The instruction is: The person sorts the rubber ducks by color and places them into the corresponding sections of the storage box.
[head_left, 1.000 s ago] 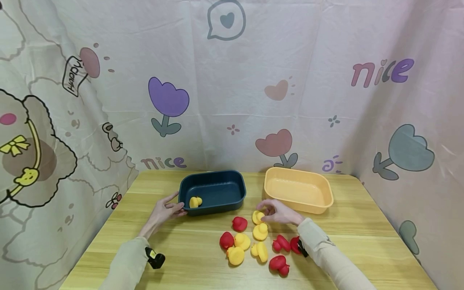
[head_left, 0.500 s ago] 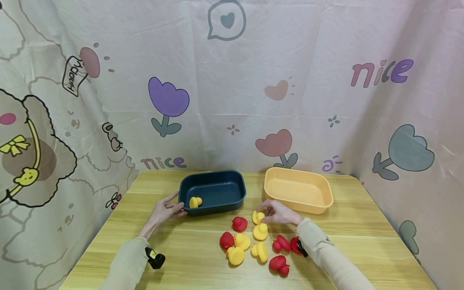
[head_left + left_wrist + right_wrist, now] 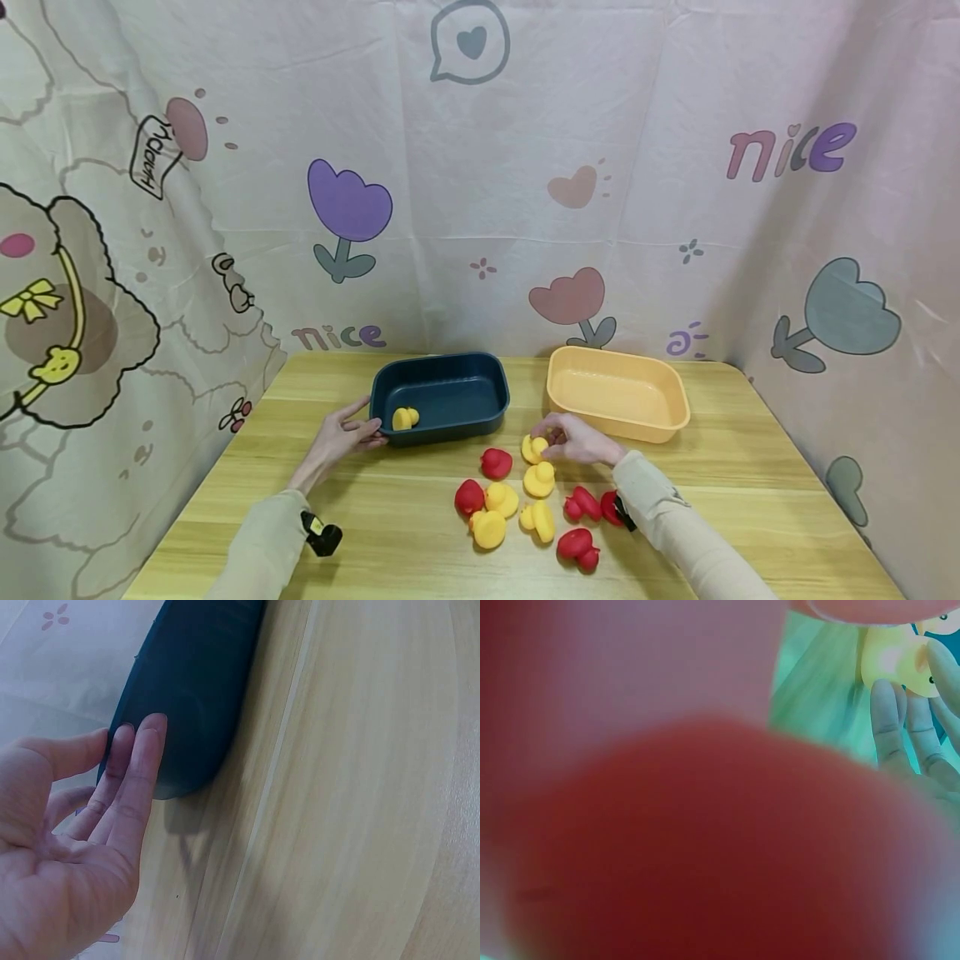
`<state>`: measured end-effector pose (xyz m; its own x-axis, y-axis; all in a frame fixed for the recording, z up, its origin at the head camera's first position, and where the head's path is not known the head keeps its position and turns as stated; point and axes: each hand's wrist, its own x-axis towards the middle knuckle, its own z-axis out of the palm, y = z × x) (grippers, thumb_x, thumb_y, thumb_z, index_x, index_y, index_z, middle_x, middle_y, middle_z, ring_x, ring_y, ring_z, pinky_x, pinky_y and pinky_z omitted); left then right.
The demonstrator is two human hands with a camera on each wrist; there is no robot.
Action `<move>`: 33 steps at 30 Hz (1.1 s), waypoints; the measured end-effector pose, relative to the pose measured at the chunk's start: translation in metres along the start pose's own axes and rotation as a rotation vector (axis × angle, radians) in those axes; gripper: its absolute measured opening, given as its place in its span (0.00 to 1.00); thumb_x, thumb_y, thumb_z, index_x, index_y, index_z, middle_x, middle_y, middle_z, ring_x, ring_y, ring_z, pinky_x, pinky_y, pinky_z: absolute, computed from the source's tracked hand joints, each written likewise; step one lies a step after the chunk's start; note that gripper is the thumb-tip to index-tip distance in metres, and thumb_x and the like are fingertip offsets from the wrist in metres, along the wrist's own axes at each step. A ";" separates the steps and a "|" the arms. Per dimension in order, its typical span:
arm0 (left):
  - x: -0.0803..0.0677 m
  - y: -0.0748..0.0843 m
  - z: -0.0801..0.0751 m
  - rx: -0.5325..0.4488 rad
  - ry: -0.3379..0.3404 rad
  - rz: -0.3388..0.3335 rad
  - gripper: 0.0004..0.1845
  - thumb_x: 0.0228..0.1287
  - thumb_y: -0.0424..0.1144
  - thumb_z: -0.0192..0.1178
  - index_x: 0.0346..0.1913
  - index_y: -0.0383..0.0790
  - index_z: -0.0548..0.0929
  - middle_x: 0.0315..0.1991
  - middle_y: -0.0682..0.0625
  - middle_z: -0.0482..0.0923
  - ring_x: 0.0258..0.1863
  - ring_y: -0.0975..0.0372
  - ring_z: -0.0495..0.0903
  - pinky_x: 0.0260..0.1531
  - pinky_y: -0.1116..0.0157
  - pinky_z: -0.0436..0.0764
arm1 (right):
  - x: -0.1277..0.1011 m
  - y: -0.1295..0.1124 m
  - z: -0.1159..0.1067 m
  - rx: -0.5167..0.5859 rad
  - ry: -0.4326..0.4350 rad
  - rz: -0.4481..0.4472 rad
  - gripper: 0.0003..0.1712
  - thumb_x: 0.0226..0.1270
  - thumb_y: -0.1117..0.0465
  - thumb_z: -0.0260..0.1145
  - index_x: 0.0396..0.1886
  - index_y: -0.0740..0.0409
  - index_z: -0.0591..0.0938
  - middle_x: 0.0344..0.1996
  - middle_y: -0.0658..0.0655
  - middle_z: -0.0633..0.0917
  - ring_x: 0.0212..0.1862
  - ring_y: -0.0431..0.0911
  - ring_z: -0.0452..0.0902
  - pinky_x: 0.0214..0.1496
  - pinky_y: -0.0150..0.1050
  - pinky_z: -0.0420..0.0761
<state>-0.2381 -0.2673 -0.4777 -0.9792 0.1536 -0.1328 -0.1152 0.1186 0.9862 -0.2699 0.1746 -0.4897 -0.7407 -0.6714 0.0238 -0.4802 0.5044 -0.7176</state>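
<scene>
My left hand [image 3: 343,435] holds the front left corner of a dark blue tub [image 3: 450,430], thumb and fingers on its rim and outer wall; the left wrist view shows fingertips against the dark wall [image 3: 199,697]. One yellow rubber duck [image 3: 405,418] lies inside the tub. My right hand [image 3: 576,439] pinches another yellow rubber duck [image 3: 531,450] on the table. In the right wrist view that duck [image 3: 889,656] appears between the fingers at the upper right. A blurred red shape [image 3: 705,847] near the lens hides most of that view.
A light orange tub [image 3: 618,425] stands at the back right. Several yellow ducks [image 3: 537,521] and red ducks [image 3: 577,546] lie scattered across the middle of the wooden table [image 3: 390,533]. One red duck [image 3: 611,507] sits partly under the right wrist. A printed curtain [image 3: 465,167] hangs behind.
</scene>
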 end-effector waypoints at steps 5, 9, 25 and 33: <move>0.001 0.000 0.000 -0.003 0.001 -0.002 0.40 0.75 0.34 0.57 0.81 0.35 0.47 0.46 0.39 0.87 0.37 0.64 0.90 0.52 0.57 0.88 | 0.000 -0.002 0.000 0.001 0.008 0.013 0.17 0.66 0.68 0.69 0.53 0.67 0.82 0.47 0.62 0.84 0.44 0.46 0.78 0.51 0.36 0.84; 0.002 -0.001 0.001 -0.011 0.003 -0.002 0.40 0.75 0.34 0.57 0.81 0.35 0.48 0.45 0.39 0.88 0.37 0.64 0.90 0.51 0.58 0.88 | 0.000 -0.004 -0.001 0.015 0.022 0.013 0.17 0.66 0.69 0.68 0.54 0.68 0.81 0.47 0.63 0.84 0.44 0.47 0.78 0.51 0.36 0.84; 0.000 0.000 -0.001 -0.013 -0.002 0.000 0.40 0.75 0.33 0.56 0.80 0.34 0.47 0.44 0.43 0.88 0.38 0.63 0.90 0.52 0.58 0.88 | 0.010 -0.022 -0.011 0.033 0.042 -0.066 0.17 0.67 0.68 0.67 0.54 0.69 0.81 0.46 0.64 0.84 0.40 0.41 0.77 0.47 0.30 0.83; 0.000 0.000 0.000 -0.008 -0.008 -0.001 0.40 0.75 0.33 0.56 0.81 0.34 0.46 0.42 0.44 0.89 0.37 0.63 0.90 0.52 0.57 0.87 | 0.016 -0.031 -0.017 0.025 0.047 -0.076 0.17 0.67 0.68 0.67 0.54 0.68 0.81 0.46 0.64 0.85 0.40 0.41 0.78 0.46 0.28 0.83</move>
<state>-0.2383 -0.2673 -0.4773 -0.9777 0.1614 -0.1343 -0.1173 0.1108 0.9869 -0.2748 0.1572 -0.4550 -0.7237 -0.6812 0.1111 -0.5246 0.4383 -0.7299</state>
